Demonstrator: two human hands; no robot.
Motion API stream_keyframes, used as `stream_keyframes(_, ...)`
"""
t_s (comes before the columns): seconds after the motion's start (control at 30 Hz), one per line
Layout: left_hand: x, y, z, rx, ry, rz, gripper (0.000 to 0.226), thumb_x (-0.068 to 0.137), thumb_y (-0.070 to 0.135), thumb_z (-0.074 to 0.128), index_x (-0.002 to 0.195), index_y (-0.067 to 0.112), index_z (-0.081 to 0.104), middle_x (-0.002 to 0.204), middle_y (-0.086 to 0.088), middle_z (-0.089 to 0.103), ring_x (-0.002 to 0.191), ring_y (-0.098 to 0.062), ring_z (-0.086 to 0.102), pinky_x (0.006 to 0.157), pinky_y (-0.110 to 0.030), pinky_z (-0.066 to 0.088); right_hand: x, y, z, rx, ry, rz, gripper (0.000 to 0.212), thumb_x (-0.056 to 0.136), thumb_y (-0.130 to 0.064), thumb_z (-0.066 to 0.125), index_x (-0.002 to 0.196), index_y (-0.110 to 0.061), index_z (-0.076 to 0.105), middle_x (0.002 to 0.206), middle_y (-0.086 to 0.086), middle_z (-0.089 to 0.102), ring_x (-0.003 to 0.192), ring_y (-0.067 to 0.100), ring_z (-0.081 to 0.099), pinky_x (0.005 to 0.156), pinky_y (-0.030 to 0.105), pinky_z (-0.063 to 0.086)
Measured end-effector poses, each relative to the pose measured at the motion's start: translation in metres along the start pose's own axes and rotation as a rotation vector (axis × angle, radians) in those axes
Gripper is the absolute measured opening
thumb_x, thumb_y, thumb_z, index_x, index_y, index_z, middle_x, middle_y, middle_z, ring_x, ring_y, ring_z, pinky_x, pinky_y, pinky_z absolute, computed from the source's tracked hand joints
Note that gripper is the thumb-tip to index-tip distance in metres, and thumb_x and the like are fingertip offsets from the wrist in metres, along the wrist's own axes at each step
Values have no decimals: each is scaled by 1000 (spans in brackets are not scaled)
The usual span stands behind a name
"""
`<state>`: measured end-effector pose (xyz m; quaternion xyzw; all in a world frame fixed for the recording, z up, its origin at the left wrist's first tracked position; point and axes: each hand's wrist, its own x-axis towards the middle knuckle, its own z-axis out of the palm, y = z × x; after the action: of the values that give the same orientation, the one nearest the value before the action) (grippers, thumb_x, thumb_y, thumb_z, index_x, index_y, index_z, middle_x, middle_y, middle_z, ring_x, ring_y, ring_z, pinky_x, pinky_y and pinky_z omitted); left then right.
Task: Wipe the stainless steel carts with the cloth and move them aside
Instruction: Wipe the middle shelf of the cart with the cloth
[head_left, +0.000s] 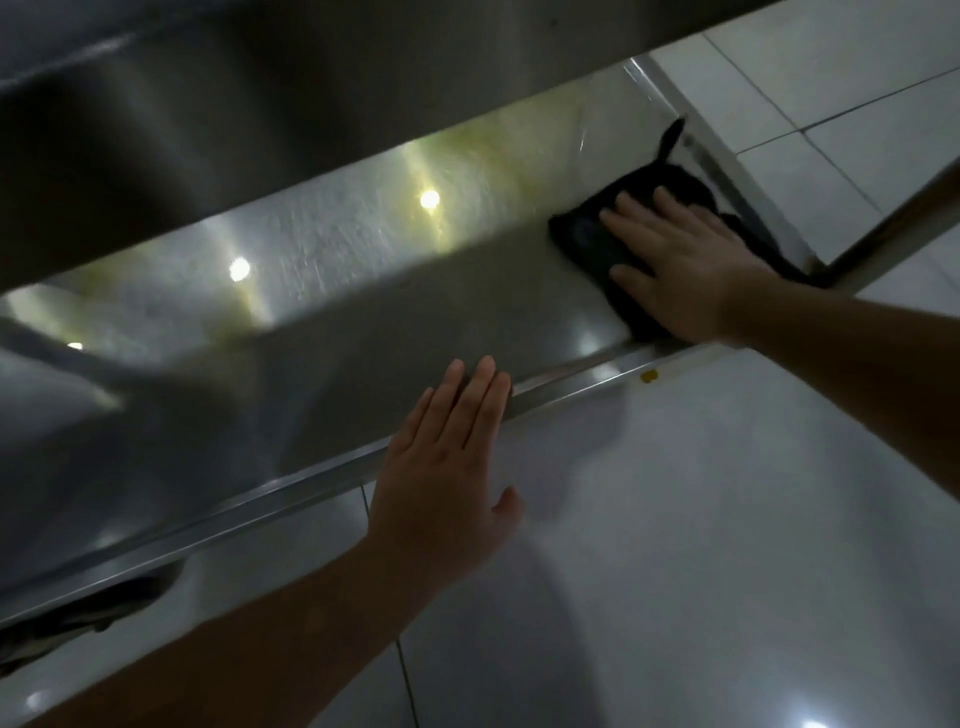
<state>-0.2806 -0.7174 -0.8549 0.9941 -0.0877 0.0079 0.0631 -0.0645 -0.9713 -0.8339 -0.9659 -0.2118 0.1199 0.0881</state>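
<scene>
Cart (332, 332): stainless steel; lower shelf in view beneath an upper shelf that fills the top of the frame; raised rim along the near edge and the right end; surface bright with reflected ceiling lights, yellowish smears around them
Cloth (587, 239): black; lies flat on the lower shelf at its right end, close to the corner; one corner sticks up toward the far rim
Right hand (680, 270): palm down on the cloth, fingers straight and spread, pressing it to the shelf; forearm crosses the near rim from the right
Left hand (447, 467): fingers straight and together, fingertips over the near rim of the shelf, palm out over the floor; holds nothing; whether it touches the rim cannot be told
Hands: well apart, both flat
Floor (727, 519): pale glossy tiles with dark joints; a small yellow spot (649, 375) just beside the rim
Wheel (78, 618): dark shape under the shelf at lower left, blurred
</scene>
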Motion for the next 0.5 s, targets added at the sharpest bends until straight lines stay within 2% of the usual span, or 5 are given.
stream_keyframes(0.07, -1, 0, -1, 3, 5, -2, 103, 77, 47, 69, 166, 14, 29, 176, -1, 20, 163, -20, 11, 131, -40, 16, -1, 10, -2, -22, -7, -7, 64, 108, -56, 28, 166, -40, 5, 173, -15, -3, 157, 12, -10, 125, 39, -7)
stream_keyframes(0.2, 0, 1, -2, 0, -3, -6, 103, 77, 46, 70, 166, 15, 29, 176, -1, 20, 163, -21, 11, 130, -41, 18, 35, 5, -14, 74, 158, 372, 63, 107, -44, 28, 166, -27, 16, 175, -2, 6, 161, 29, -5, 129, 49, -6)
stream_keyframes(0.27, 0, 0, -2, 4, -8, 0, 103, 77, 48, 68, 167, 15, 28, 176, 0, 19, 164, -21, 10, 130, -41, 18, 51, -34, -10, 128, 178, 437, 65, 106, -42, 29, 167, -23, 15, 175, 2, 4, 161, 33, -5, 129, 51, -5)
stream_keyframes(0.4, 0, -2, 0, 8, -18, 1, 105, 78, 50, 68, 167, 14, 27, 176, -3, 19, 163, -22, 12, 130, -43, 20, 65, -144, 12, 90, 128, 105, 65, 107, -42, 35, 166, -24, 18, 175, 1, 9, 160, 33, 2, 128, 48, 3)
stream_keyframes(0.5, -2, -1, 0, -2, -41, 14, 105, 81, 49, 70, 167, 10, 23, 175, -8, 19, 163, -24, 11, 128, -48, 26, 61, -187, 22, 88, 1, -146, 62, 109, -46, 28, 167, -32, 13, 175, -8, 3, 161, 23, -6, 128, 44, -4)
